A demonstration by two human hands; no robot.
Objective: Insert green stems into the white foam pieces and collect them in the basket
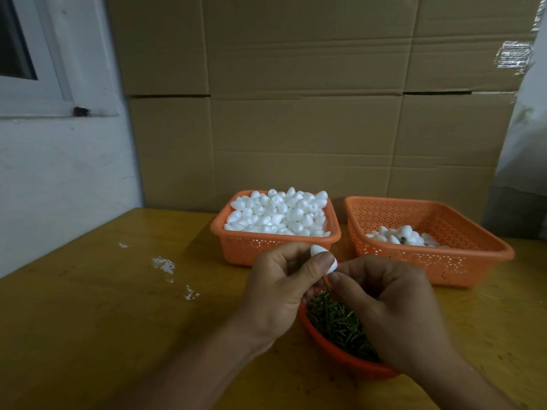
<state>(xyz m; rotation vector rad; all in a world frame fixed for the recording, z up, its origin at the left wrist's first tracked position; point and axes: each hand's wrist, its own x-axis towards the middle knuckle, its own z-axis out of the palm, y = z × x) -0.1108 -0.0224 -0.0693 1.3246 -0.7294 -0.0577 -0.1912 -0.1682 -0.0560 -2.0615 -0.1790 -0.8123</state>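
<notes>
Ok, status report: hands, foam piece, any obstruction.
Left hand pinches white egg-shaped foam piece. Right hand at its lower tip, fingers curled; stem not visible. Nothing in the way.

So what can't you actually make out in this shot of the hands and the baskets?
Head view only:
- Any stem at the right hand: its fingertips cover the foam piece tip, held by the left hand.
- The bowl of green stems: its right side is hidden under the right hand.
- The right basket contents: the near wall hides the floor; the dark speck among the pieces is too small.
</notes>
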